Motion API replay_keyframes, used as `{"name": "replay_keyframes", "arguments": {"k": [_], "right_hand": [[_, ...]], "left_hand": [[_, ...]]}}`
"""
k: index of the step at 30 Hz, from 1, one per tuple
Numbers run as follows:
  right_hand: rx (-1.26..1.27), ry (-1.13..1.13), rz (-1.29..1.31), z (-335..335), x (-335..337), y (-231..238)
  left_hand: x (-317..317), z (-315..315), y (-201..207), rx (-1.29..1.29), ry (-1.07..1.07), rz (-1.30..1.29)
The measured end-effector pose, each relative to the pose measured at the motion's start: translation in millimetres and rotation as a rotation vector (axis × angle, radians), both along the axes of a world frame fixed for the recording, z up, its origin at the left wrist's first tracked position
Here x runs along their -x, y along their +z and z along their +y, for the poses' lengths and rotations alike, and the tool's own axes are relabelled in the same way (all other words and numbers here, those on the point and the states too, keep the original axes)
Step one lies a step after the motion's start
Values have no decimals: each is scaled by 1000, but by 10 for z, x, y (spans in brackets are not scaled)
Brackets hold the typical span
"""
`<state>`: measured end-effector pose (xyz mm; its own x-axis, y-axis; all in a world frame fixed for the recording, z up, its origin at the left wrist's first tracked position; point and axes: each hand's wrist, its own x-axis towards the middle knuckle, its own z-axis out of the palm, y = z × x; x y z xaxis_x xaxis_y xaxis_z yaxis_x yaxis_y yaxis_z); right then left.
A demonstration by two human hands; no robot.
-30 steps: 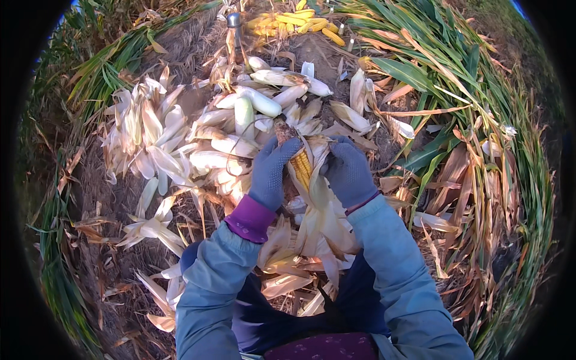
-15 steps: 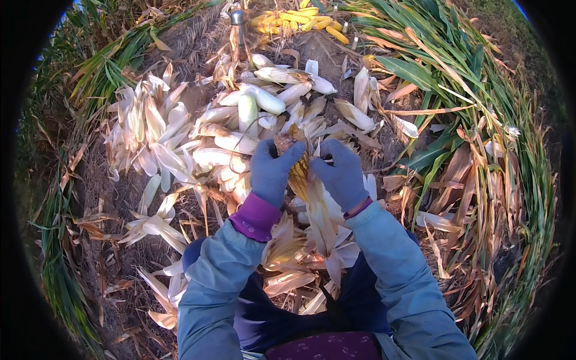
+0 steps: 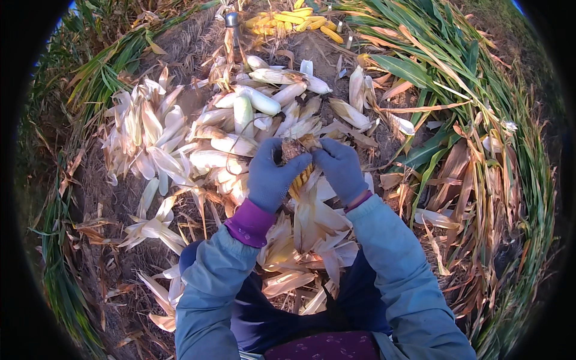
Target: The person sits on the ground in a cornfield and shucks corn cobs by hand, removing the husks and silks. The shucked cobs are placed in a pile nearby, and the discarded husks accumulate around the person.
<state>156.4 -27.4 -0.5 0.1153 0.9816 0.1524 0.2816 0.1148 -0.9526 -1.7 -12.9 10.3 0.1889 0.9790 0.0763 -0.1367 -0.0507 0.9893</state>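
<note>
A partly husked ear of corn [image 3: 300, 181] is between my two grey-gloved hands, its yellow kernels showing and brown silk at the far end. My left hand [image 3: 273, 177] is wrapped round the ear from the left. At the ear's far end my right hand [image 3: 341, 169] is closed, its fingertips pinching the corn husk [image 3: 311, 141]. Peeled pale husk leaves [image 3: 315, 216] hang from the near end toward my lap. The right hand's fingertips are partly hidden.
Beyond my hands lies a pile of unhusked ears [image 3: 243, 114]. Yellow husked cobs [image 3: 294, 21] lie at the far side. Loose husks [image 3: 150, 123] are heaped at left. Cut green stalks [image 3: 420, 75] line the right. A metal-capped object [image 3: 231, 21] stands at the far left.
A strip of husk has come down from the ear and now hangs spread below it. My right hand has moved up slightly to the ear's far end; my left hand still holds the ear.
</note>
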Motion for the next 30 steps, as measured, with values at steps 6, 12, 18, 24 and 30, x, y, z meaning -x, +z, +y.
{"name": "replay_keyframes", "arguments": {"k": [6,12,18,24,30], "right_hand": [[-16,-142,371,-40,99,-44],[-61,32,663,-13,20,-179],[-465,-88,-285,-13,-14,-128],[-268,-62,-31,63,-454,-218],[-23,-413,1218,42,-1000,117]], "left_hand": [[-87,21,-128,-94,74,-69],[-8,158,-115,216,67,-538],[-48,146,-74,152,146,-293],[260,268,15,399,194,-445],[725,432,120,451,234,-618]]}}
